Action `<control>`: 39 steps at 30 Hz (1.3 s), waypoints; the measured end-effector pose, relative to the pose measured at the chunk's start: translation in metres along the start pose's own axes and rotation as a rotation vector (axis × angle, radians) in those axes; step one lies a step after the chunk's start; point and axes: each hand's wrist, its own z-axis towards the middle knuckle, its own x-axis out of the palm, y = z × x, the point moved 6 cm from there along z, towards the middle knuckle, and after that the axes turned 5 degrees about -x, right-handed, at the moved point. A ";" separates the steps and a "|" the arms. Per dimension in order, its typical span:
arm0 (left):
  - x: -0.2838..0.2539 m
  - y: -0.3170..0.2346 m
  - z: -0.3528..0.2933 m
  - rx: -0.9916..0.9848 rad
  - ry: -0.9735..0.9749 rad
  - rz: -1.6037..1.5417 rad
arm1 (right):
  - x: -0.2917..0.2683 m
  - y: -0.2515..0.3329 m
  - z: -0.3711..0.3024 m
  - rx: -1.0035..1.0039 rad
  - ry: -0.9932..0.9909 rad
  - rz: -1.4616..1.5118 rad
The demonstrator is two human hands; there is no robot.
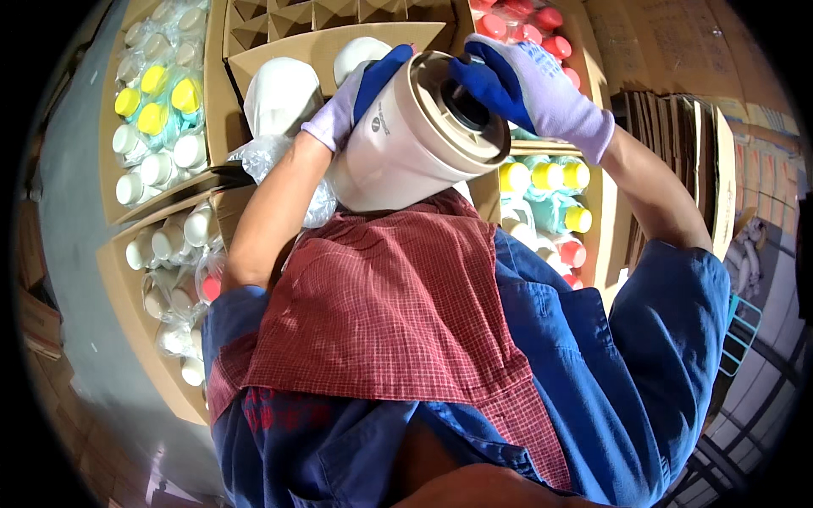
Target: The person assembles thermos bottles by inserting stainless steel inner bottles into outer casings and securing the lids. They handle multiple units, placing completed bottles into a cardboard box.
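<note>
A large cream-coloured cylindrical container (394, 140) lies tilted at my lap, its ringed end pointing up and to the right. My left hand (360, 97), in a lilac and blue work glove, grips its upper left side. At the ringed end sits a round black part (468, 110), like a stopper. My gloved right hand (529, 89) has its fingers bent over that black part; the fingertips are partly hidden. Left of the container stands a rounded white object (282, 95), with crumpled clear plastic (318, 199) below it. Another white rounded top (360, 55) shows behind my left hand.
Open cartons surround me. A left carton (212, 110) and a lower left carton (140, 326) hold bagged bottles with white, yellow or red caps. More capped bottles (546, 178) stand at the right. Ahead is a cardboard divider grid (339, 15). Flattened cardboard (673, 169) stands stacked at far right.
</note>
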 end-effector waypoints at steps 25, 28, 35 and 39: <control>-0.026 0.009 -0.011 0.135 0.066 0.179 | -0.030 0.048 0.009 -1.226 0.031 -0.550; -0.028 0.009 -0.012 0.141 0.055 0.190 | -0.026 0.045 0.007 -1.285 0.108 -0.533; -0.031 0.012 -0.009 0.158 0.048 0.236 | -0.016 0.057 0.010 -1.181 0.273 -0.556; -0.031 0.016 -0.004 0.180 0.067 0.271 | -0.010 0.055 0.003 -1.185 0.223 -0.674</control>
